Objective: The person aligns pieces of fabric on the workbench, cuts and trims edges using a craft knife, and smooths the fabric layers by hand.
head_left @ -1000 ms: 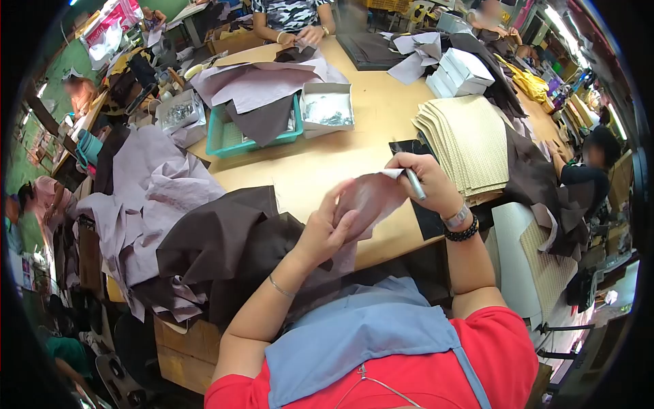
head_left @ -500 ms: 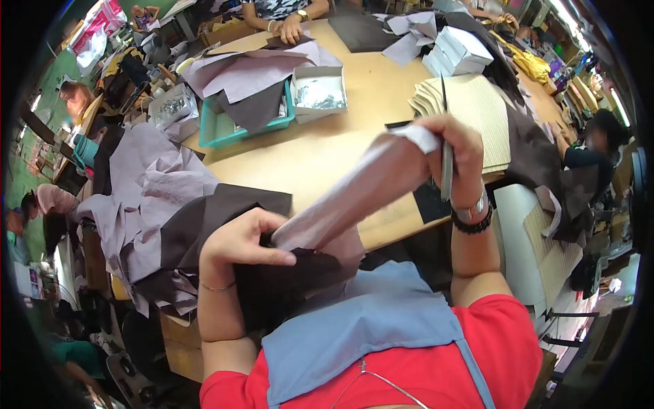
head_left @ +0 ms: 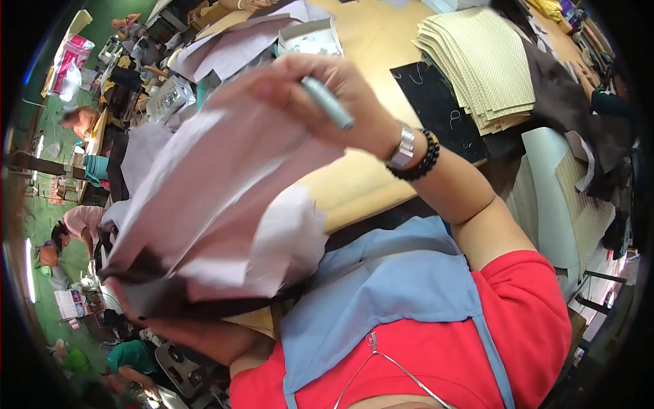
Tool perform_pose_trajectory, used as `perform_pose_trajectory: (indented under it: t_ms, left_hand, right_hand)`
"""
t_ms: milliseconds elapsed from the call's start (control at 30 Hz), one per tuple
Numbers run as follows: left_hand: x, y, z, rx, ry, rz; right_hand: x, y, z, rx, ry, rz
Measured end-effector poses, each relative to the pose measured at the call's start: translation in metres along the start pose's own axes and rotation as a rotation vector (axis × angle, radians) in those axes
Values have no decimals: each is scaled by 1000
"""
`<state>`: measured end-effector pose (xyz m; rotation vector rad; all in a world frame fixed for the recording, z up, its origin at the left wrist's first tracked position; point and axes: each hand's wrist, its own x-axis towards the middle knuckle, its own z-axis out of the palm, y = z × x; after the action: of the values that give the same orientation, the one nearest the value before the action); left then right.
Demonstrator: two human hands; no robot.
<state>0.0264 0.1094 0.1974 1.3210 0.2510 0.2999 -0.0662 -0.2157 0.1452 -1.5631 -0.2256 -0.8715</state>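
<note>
A large soft sheet [head_left: 225, 177], mauve on the side facing me and dark brown at its lower edge, spreads in front of me, blurred by motion. My right hand [head_left: 334, 92] is closed on its upper edge, over the table. That hand also holds a slim silver-grey tool [head_left: 330, 103], whose blunt end sticks out toward the wrist; its other end is hidden. My left hand [head_left: 129, 303] is low at the left, by the sheet's dark lower corner. Blur and the sheet hide its fingers.
Cream textured sheets [head_left: 477, 61] lie stacked at the right, beside a black panel [head_left: 436, 102] with loose threads. Behind my right hand stands an open white box [head_left: 327, 34] on the wooden table [head_left: 361, 184]. A pale roll [head_left: 545, 184] is near my right elbow. Other people work around.
My right hand has swung left and up with the sheet and the tool. My left hand has dropped outward to the left. The folded sheet has opened out, and the view has turned.
</note>
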Motion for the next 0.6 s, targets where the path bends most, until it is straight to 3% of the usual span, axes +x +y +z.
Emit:
perform_pose_trajectory:
  t_ms: [67,100,167,233,267,300,367,400,500,533,600]
  left_hand:
    - [38,45,-51,193,-123,107]
    - [57,67,-77,288,-183,159]
    - [41,78,-28,693,-586,299]
    - [21,41,57,1048,-1016,464]
    - [21,3,88,1126,-1114,510]
    - [37,-52,103,1177,-1122,655]
    - [45,-161,118,1074,-1219,590]
    - [32,-188,125,1195,-1184,676]
    - [-31,-214,144,1282,-1074,1093]
    - [-41,-226,149,1118,-1021,1285]
    - [-71,-221,155,961,-1199,1155]
  right_hand:
    - [-14,-10,10,75,-116,233]
    - [-20,-3,10,62,-91,202]
    - [-29,19,4,32,-44,133]
    - [-32,41,-28,-230,-27,251]
    - [-36,64,-50,-411,-54,352]
    - [-42,81,-71,-486,7,398]
    - [-48,96,-107,-798,-2,501]
    - [-54,106,-124,-889,-19,521]
    - [-63,123,-150,-1088,-50,602]
    - [-63,125,-154,-1139,-68,629]
    - [-63,126,-159,-1188,-109,637]
